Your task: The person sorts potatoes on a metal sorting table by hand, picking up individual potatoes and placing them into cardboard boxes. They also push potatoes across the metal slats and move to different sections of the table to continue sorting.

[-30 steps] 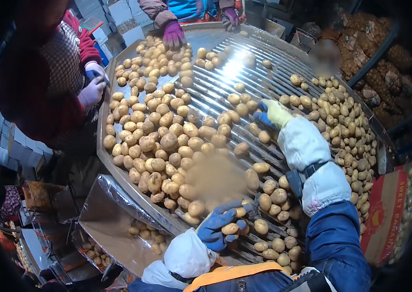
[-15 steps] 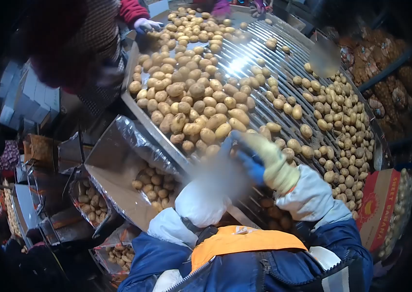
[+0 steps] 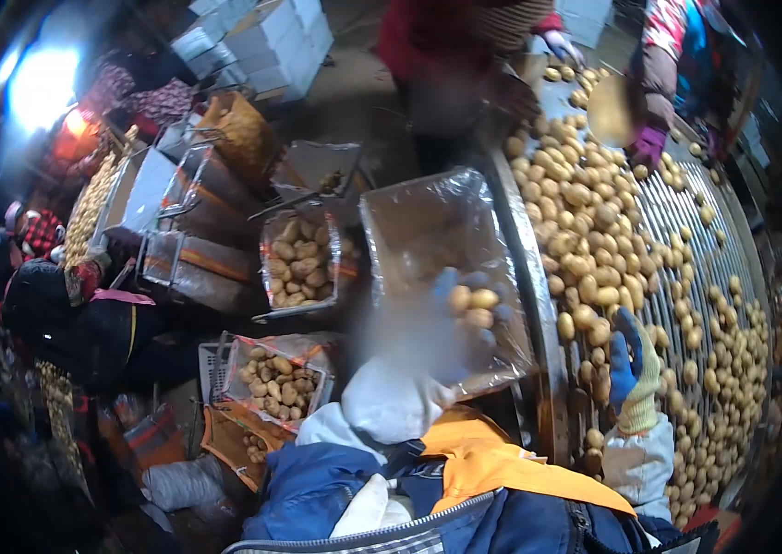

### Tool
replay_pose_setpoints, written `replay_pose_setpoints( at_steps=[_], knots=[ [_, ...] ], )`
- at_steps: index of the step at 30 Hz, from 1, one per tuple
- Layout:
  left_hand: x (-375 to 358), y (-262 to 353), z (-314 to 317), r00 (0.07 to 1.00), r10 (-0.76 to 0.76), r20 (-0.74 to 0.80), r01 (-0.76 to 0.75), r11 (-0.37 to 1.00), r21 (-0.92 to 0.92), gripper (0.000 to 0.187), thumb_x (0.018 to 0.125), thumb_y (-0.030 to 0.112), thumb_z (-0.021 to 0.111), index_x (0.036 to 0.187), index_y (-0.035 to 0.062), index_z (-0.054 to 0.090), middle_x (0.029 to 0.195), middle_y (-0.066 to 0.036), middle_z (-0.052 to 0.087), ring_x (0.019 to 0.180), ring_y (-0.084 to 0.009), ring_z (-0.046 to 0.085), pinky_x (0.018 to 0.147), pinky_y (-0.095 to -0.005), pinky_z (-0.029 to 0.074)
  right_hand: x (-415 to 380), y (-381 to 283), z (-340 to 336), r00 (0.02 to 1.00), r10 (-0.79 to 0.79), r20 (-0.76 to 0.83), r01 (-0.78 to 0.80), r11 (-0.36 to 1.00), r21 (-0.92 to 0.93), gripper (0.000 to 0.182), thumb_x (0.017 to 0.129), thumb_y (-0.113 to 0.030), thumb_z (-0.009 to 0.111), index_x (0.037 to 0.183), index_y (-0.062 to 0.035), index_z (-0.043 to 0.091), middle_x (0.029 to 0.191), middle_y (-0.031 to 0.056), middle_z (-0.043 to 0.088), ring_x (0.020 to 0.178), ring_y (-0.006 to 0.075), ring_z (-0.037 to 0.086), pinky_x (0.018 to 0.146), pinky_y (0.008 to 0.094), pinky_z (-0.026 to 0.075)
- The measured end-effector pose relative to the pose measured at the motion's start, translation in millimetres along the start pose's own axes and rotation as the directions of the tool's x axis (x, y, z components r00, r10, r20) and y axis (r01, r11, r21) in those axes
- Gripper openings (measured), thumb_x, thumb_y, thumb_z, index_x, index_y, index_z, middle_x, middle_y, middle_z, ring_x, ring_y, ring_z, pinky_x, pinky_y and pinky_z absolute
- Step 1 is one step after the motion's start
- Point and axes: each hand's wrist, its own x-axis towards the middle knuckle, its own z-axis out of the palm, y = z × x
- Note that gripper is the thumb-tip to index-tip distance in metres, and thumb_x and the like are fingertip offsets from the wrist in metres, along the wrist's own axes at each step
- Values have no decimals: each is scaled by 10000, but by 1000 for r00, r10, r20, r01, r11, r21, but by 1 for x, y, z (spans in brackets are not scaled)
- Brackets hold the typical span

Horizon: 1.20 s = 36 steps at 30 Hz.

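Observation:
My left hand (image 3: 447, 281), in a blue glove, is over the plastic-lined cardboard box (image 3: 414, 222). Its blue fingers show around a few potatoes (image 3: 481, 298); a blurred patch covers much of the hand and wrist. My right hand (image 3: 628, 362), in a blue and yellow glove, is over the sorting table, beside the heap of potatoes (image 3: 585, 212). Its fingers are stretched out and apart, with nothing seen in them. Potatoes lie close around that hand.
The table's metal edge (image 3: 529, 268) runs between the box and the heap. Ridged rollers (image 3: 672, 212) carry scattered potatoes on the right. Lined crates of potatoes (image 3: 300, 258) stand at the left. A co-worker's purple-gloved hand (image 3: 648, 148) is at the far end; other people are around.
The view has turned left toward the box and crates. My left hand now appears over the box with potatoes; my right hand has opened out beside the heap.

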Motion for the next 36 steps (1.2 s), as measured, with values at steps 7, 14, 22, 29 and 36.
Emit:
replay_pose_setpoints(
  at_steps=[7, 14, 22, 29, 36],
  knots=[
    [55, 200, -87, 891, 442, 107, -422, 891, -165, 402, 985, 517, 617, 1055, 123, 647, 1115, -149, 673, 934, -300, 678, 621, -335, 603, 12, 11, 18, 1000, -18, 24, 19, 1000, -25, 426, 1057, -131, 588, 1451, 21, 533, 1310, 161, 652, 1202, 230, 629, 1040, 355, 499],
    [136, 274, -59, 730, 473, -493, -525, 850, 38, 571, 1022, 548, 552, 1471, 198, 507, 1406, -153, 585, 1117, -386, 629, 917, -508, 568, -9, 17, -9, 999, 8, -47, -18, 974, -227, 496, 1025, -222, 649, 1454, -3, 534, 1315, 167, 648, 1253, 245, 609, 1048, 365, 494],
    [55, -21, 38, 810, 41, 585, -586, 37, 809, 428, 1028, 215, 633, 1417, 56, 553, 1480, -168, 529, 1207, -360, 616, 1000, -466, 533, -177, 80, -159, 826, 109, -554, -521, 523, -675, 637, 903, -353, 742, 1426, -36, 564, 1378, 280, 601, 1220, 441, 591, 1068, 462, 460],
    [47, -190, 87, 306, -887, 346, -947, -319, 18, 680, 804, 250, 741, 1454, 216, 543, 1552, -205, 405, 1422, -531, 342, 1146, -726, 224, -281, 121, -183, 354, 433, -829, -934, 118, -338, 668, 942, -510, 677, 1475, -129, 546, 1536, 255, 442, 1413, 414, 408, 1167, 451, 369],
    [104, -188, 120, 657, -719, 226, -737, -676, -10, 806, 763, 249, 773, 1509, 320, 478, 1650, -168, 282, 1531, -506, 195, 1195, -734, 76, -146, 48, -66, 758, 526, -385, -605, 348, -716, 832, 868, -681, 643, 1551, -247, 452, 1632, 270, 288, 1487, 488, 279, 1105, 730, 276]
  ],
)
